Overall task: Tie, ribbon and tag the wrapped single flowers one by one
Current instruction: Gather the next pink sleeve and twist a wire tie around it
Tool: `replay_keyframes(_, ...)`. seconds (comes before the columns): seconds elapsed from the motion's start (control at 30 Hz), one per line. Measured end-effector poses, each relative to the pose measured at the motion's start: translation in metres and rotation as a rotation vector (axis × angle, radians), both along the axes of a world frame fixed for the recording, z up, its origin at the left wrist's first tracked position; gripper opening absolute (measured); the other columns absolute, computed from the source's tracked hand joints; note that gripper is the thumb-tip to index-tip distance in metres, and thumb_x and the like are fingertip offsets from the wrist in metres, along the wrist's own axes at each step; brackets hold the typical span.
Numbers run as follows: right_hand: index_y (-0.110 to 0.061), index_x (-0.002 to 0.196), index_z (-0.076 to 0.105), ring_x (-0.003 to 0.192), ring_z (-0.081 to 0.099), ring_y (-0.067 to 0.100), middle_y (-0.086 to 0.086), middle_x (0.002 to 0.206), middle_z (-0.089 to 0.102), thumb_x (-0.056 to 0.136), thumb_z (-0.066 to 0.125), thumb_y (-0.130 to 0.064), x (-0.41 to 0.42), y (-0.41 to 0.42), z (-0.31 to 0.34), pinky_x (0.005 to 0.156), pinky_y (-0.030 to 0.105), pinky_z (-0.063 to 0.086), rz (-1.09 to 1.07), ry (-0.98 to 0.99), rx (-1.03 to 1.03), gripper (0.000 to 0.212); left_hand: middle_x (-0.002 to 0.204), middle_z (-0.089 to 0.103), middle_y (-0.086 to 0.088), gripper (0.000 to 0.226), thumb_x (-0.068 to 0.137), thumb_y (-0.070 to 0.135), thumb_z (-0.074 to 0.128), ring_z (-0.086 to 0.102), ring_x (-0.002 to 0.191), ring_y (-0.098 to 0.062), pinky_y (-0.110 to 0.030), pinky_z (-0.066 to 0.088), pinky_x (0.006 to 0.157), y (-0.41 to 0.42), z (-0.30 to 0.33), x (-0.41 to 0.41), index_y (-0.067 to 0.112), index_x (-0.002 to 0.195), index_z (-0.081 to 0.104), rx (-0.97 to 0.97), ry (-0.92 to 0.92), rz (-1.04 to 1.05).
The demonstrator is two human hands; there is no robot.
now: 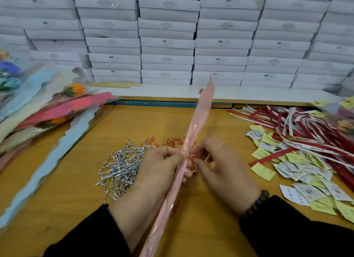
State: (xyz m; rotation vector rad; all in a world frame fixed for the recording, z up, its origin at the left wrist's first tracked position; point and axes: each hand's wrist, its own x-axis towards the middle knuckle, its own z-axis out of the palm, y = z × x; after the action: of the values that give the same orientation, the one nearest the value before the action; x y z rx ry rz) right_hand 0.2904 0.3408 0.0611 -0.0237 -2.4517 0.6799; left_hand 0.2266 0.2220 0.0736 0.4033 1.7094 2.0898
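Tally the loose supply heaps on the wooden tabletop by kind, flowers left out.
Silver twist ties: 1 heap
Red paper clips: 1 scatter
Ribbons: 1 heap
Paper tags: 1 heap
Total: 4

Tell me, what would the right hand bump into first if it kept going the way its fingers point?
Probably the pink wrapped flower, right at the silver tie; the right hand points left toward it.
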Motion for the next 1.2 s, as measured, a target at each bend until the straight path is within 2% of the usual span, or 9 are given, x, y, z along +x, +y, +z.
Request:
replay_keyframes(0.13, -0.008, 0.085, 0.064, 0.071, 0.058, 0.022, 0.005, 0.082, 0.061, 0.087, 0.050, -0.016, 0.002, -0.001, 0.001, 0.060, 0.036, 0.049, -0.031, 0.077, 0.320, 0.017, 0.044, 0.058, -0.005, 0.016, 0.088, -0.002, 0.054, 0.050, 0.032, -0.009, -0.015, 0.042, 0.034, 0.001, -0.001, 0.000, -0.003, 0.072, 0.056, 0.010, -0.020, -0.026)
replay_keyframes(0.33, -0.006, 0.081, 0.065, 0.067, 0.058, 0.022, 0.006, 0.077, 0.062, 0.088, 0.045, -0.018, 0.002, 0.004, 0.005, 0.058, 0.033, 0.048, -0.020, 0.101, 0.495, 0.024, 0.048, 0.060, -0.006, 0.013, 0.088, 0.000, 0.055, 0.052, 0.034, -0.009, -0.016, 0.042, 0.036, 0.002, -0.004, 0.001, -0.002, 0.075, 0.057, 0.013, -0.004, -0.037)
replay_keyframes(0.4, -0.009, 0.082, 0.063, 0.071, 0.055, 0.013, 0.000, 0.078, 0.060, 0.091, 0.049, -0.016, 0.001, 0.001, 0.008, 0.062, 0.031, 0.045, 0.021, -0.021, 0.244, 0.019, 0.049, 0.060, -0.007, 0.012, 0.087, 0.000, 0.056, 0.052, 0.034, -0.010, -0.016, 0.042, 0.036, 0.001, -0.005, 0.002, -0.001, 0.075, 0.057, 0.028, 0.004, -0.026)
replay_keyframes(0.5, -0.010, 0.074, 0.061, 0.054, 0.048, 0.002, -0.008, 0.061, 0.056, 0.090, 0.055, -0.009, -0.004, 0.000, 0.011, 0.055, 0.019, 0.040, 0.136, -0.178, -0.550, 0.018, 0.052, 0.061, -0.009, 0.010, 0.086, 0.001, 0.058, 0.052, 0.037, -0.012, -0.020, 0.042, 0.040, 0.002, -0.003, 0.003, 0.000, 0.076, 0.058, 0.065, 0.016, -0.030)
replay_keyframes(0.6, -0.008, 0.064, 0.057, 0.043, 0.043, 0.008, -0.001, 0.050, 0.050, 0.091, 0.048, -0.001, -0.007, 0.002, 0.009, 0.045, 0.021, 0.034, 0.215, -0.298, -1.127, 0.029, 0.052, 0.061, -0.012, 0.010, 0.084, -0.002, 0.058, 0.053, 0.036, -0.014, -0.021, 0.044, 0.039, 0.003, 0.000, 0.007, 0.000, 0.074, 0.057, 0.105, 0.028, -0.057)
replay_keyframes(0.7, -0.007, 0.061, 0.055, 0.040, 0.042, 0.009, 0.003, 0.049, 0.047, 0.089, 0.044, -0.001, -0.007, -0.001, 0.008, 0.040, 0.019, 0.033, 0.258, -0.349, -1.388, 0.030, 0.051, 0.058, -0.016, 0.008, 0.085, -0.007, 0.055, 0.053, 0.034, -0.015, -0.019, 0.043, 0.035, 0.004, 0.001, 0.012, -0.006, 0.077, 0.054, 0.153, 0.025, -0.072)
replay_keyframes(0.9, -0.004, 0.078, 0.057, 0.045, 0.057, 0.007, 0.002, 0.054, 0.063, 0.086, 0.058, -0.003, -0.007, -0.005, 0.002, 0.042, 0.014, 0.042, 0.154, -0.193, -1.257, 0.008, 0.053, 0.059, -0.011, 0.009, 0.084, -0.002, 0.060, 0.053, 0.039, -0.013, -0.025, 0.047, 0.045, 0.003, -0.005, 0.008, -0.001, 0.076, 0.057, 0.067, 0.096, -0.012)
replay_keyframes(1.13, -0.007, 0.066, 0.064, 0.048, 0.056, 0.007, 0.004, 0.054, 0.063, 0.090, 0.052, -0.003, -0.006, -0.011, 0.003, 0.047, 0.013, 0.041, 0.118, -0.115, -1.088, 0.027, 0.053, 0.059, -0.012, 0.009, 0.086, 0.000, 0.059, 0.054, 0.045, -0.017, -0.029, 0.048, 0.049, 0.003, -0.009, 0.004, -0.007, 0.082, 0.057, 0.021, 0.179, 0.045)
replay_keyframes(1.2, -0.010, 0.066, 0.065, 0.050, 0.054, 0.006, 0.002, 0.055, 0.062, 0.090, 0.055, -0.012, -0.006, -0.013, 0.004, 0.049, 0.014, 0.040, 0.115, -0.112, -1.015, 0.026, 0.052, 0.058, -0.014, 0.009, 0.086, 0.000, 0.060, 0.052, 0.043, -0.019, -0.031, 0.046, 0.051, 0.002, -0.010, 0.002, -0.006, 0.080, 0.056, 0.019, 0.173, 0.066)
